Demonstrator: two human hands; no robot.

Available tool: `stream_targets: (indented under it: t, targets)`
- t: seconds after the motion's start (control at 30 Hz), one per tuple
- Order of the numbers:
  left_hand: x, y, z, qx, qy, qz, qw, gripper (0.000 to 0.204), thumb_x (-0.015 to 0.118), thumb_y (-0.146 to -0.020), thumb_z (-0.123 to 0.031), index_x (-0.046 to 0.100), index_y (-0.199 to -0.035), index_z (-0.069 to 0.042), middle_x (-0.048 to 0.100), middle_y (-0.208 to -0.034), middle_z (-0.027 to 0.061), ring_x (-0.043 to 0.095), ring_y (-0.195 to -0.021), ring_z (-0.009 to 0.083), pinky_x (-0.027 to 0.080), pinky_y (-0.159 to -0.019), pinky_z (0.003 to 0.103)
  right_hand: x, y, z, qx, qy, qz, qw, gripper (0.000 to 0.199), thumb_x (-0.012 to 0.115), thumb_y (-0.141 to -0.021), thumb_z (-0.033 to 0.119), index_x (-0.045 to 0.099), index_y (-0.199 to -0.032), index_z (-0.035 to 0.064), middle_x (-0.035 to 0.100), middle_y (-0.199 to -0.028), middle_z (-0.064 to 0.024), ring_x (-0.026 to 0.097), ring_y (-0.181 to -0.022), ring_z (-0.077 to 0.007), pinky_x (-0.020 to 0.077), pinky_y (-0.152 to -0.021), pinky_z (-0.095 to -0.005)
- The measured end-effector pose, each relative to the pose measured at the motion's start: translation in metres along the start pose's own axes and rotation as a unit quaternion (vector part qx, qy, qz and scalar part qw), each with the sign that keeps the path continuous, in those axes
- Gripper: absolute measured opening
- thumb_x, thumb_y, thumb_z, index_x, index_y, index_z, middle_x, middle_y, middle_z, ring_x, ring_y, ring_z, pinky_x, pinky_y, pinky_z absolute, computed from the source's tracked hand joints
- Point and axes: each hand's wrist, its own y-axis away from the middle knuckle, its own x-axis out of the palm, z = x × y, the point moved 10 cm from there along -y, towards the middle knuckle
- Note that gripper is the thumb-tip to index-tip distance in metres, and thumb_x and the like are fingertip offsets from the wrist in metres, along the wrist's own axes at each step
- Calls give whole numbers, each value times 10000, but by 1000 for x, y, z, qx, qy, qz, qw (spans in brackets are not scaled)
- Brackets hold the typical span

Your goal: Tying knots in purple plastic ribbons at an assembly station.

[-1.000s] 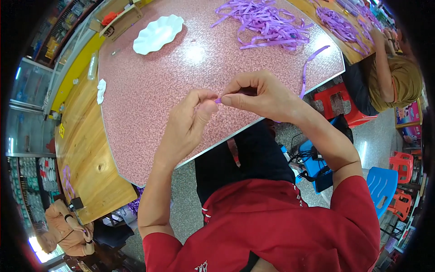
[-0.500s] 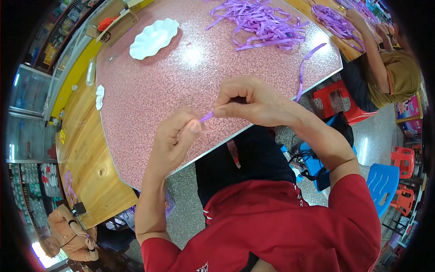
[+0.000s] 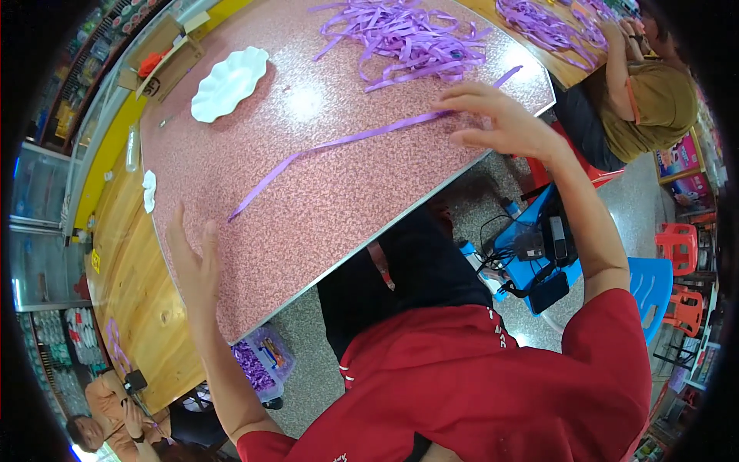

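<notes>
Kept the right hand [image 3: 496, 119] at centre right of the frame, open, fingers spread, fingertips down on or just at the ribbon [image 3: 339, 144] near its upper end; pinched nothing there, as far as could be seen; kept the left hand [image 3: 192, 266] at lower left, open too, palm flat and fingers straight, at the edge of the table [image 3: 323, 231], close to the ribbon's lower end but apart from it, holding nothing; found the ribbon itself loose on the pink top, pulled out in one long line from left of centre up to the right edge past the right hand, flat, with a slight kink at mid-length; judged that much done, one strip drawn out straight and let go by the left hand; judged far more not yet handled, going by the pile [image 3: 404, 38] of tangled purple strips at top centre, just beyond the right hand; noted a second heap [image 3: 546, 23] at upper right on a wooden top, with another person [image 3: 647, 100] bent beside it; noted a white plate [image 3: 229, 73] at upper left, well apart from both hands; noted a clear box [image 3: 258, 362] with purple contents on the floor under the table edge, lower left of centre.
</notes>
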Motion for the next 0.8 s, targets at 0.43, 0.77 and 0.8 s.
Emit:
stream_targets:
  t: [0.43, 0.77, 0.8]
  targets:
    - [86, -2, -230, 336, 86, 24, 938, 512, 698, -851, -140, 545, -1333, -56, 591, -1196, 161, 564, -1135, 302, 398, -1028, 448, 59, -16, 45, 220, -362, 3, 906, 222, 635, -953, 214, 657, -990, -4, 594, -832, -18, 578, -794, -132, 459, -691, -289]
    - [80, 14, -211, 384, 87, 40, 918, 288, 705, -829, -77, 650, -1108, -32, 637, -729, 63, 626, -652, 220, 482, -858, 405, 46, -33, 89, 18, -250, 0, 968, 220, 623, -917, 195, 664, -966, -15, 648, -814, -179, 614, -745, -340, 469, -673, -413]
    - [76, 13, -206, 375, 100, 56, 920, 235, 706, -829, -77, 665, -1056, -37, 655, -743, 70, 633, -648, 224, 488, -842, 399, 43, -35, 92, -9, -226, 4, 974, 209, 624, -911, 193, 669, -964, -4, 647, -839, -187, 608, -774, -368, 472, -687, -425]
